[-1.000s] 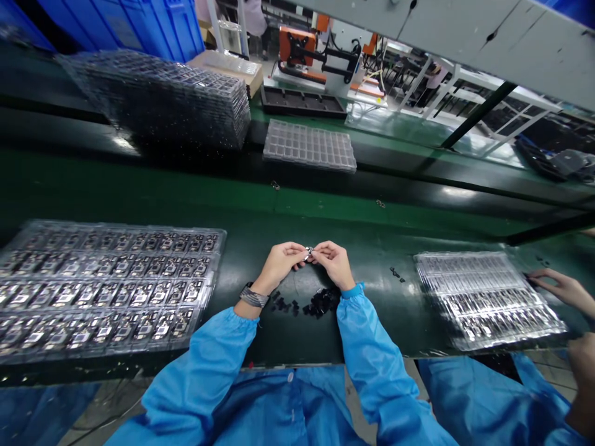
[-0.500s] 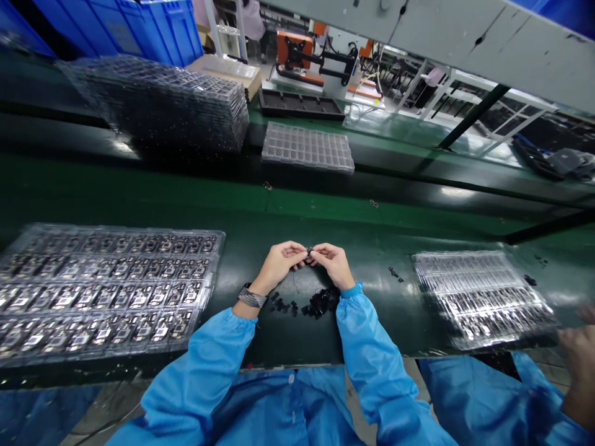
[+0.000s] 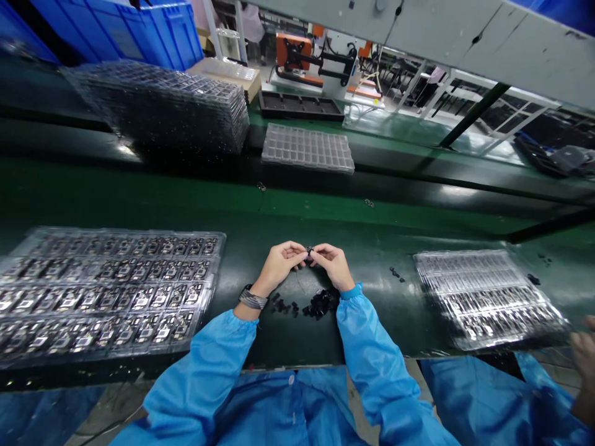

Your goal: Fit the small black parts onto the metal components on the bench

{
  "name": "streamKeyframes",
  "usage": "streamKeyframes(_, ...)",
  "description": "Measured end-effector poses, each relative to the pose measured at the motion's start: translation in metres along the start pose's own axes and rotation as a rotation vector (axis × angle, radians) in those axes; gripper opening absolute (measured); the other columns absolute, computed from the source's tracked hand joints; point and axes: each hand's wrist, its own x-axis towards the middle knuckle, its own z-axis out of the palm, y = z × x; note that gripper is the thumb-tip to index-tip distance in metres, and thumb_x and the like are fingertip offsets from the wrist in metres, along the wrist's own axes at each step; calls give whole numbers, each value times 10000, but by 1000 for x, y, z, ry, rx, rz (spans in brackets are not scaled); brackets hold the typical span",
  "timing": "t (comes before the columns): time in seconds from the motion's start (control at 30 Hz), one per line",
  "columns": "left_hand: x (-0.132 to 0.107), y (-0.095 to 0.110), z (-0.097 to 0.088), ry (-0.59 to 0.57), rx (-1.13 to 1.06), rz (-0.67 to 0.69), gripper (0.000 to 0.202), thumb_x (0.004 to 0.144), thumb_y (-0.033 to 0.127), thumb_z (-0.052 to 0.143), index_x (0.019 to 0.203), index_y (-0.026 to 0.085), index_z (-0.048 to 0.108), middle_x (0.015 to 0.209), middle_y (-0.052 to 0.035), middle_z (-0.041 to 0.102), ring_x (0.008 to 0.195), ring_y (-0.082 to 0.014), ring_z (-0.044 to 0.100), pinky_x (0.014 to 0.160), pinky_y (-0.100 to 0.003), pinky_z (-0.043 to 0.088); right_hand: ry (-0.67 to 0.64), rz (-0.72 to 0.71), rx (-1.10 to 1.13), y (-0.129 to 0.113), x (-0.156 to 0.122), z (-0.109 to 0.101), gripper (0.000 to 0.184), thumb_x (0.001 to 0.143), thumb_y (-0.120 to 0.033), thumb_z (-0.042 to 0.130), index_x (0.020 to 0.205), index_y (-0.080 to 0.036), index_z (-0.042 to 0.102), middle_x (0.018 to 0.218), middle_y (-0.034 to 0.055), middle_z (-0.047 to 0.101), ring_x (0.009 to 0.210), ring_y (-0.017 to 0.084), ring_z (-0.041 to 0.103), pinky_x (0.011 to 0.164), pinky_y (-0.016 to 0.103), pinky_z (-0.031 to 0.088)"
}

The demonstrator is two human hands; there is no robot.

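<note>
My left hand (image 3: 280, 265) and my right hand (image 3: 334, 265) meet over the green work surface, fingertips pinched together. Between them is a small dark part (image 3: 309, 251), mostly covered by the fingers, so its exact kind is hidden. A thin dark line like a wire (image 3: 300, 282) runs down below the hands. Nearer my body lies a heap of small black pieces (image 3: 321, 303), with several loose black pieces (image 3: 283, 305) to its left.
A clear tray (image 3: 216, 263) of small circuit boards lies at left, another filled tray (image 3: 424, 272) at right. Beyond the belt (image 3: 307, 207) stand stacked clear trays (image 3: 186, 118), one separate clear tray (image 3: 307, 147) and a blue bin (image 3: 139, 34). A co-worker's hand (image 3: 584, 356) shows at right.
Small pieces on the belt have shifted slightly left. The co-worker's hand at the right has moved lower and outward. My hands keep nearly the same place and pinch.
</note>
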Motion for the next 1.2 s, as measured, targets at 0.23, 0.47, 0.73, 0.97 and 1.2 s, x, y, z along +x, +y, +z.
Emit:
streamKeyframes(0.23,-2,3,2,-15,37,40,280,754,375,804,882,147,702,715,-44,723,635,-155,672,577,-242,498,36,1,-38,1,0,2,377,711,-521,861,828,-197,708,786,21,707,650,153,635,663,303,571)
streamKeyframes(0.47,-4,6,4,-22,34,46,278,750,376,803,868,146,702,738,-43,726,620,-138,651,632,-259,535,43,-2,-82,0,-1,3,365,747,-535,830,793,-197,701,735,26,703,663,168,644,675,312,564)
streamKeyframes(0.73,-3,6,2,-36,59,44,284,768,391,788,891,146,716,765,-54,736,625,-145,657,640,-268,542,66,-24,-49,-3,-1,1,359,765,-536,825,822,-205,696,759,31,711,690,185,657,702,337,567)
streamKeyframes(0.97,-3,-2,4,-50,46,45,288,776,392,789,889,139,707,782,-68,749,619,-140,664,632,-262,544,53,-35,-61,0,-1,0,351,770,-520,828,795,-201,684,720,23,703,657,173,648,689,326,552)
streamKeyframes(1.2,-8,1,7,-36,26,51,302,775,409,789,886,142,702,775,-75,742,609,-144,656,608,-269,527,19,-21,-63,2,-1,-1,372,804,-551,791,843,-194,695,740,39,712,681,190,660,702,337,555)
